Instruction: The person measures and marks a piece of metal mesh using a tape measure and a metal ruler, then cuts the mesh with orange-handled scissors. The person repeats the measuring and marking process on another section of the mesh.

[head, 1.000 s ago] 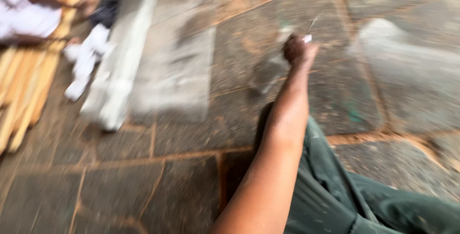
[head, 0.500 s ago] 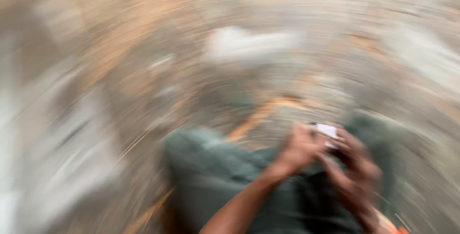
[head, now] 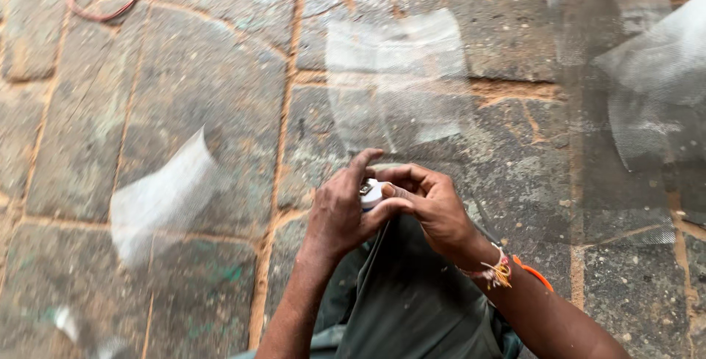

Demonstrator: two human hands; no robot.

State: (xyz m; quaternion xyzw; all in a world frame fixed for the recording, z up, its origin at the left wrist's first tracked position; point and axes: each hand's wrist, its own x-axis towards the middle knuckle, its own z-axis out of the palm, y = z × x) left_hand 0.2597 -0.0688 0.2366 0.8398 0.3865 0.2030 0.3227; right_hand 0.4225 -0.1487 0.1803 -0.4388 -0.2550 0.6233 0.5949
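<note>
both hands close on one small white tube [head: 371,192], held over my lap just above the knee. my left hand [head: 340,208] has the grip snug round its body, index finger lifted, while my right hand [head: 430,203] pinches the top end. i'd judge the cap is being worked, so i'd hold the body steady and turn with fingertips only. sheer mesh sheets [head: 397,80] lie on the stone floor [head: 184,72] close ahead.
</note>
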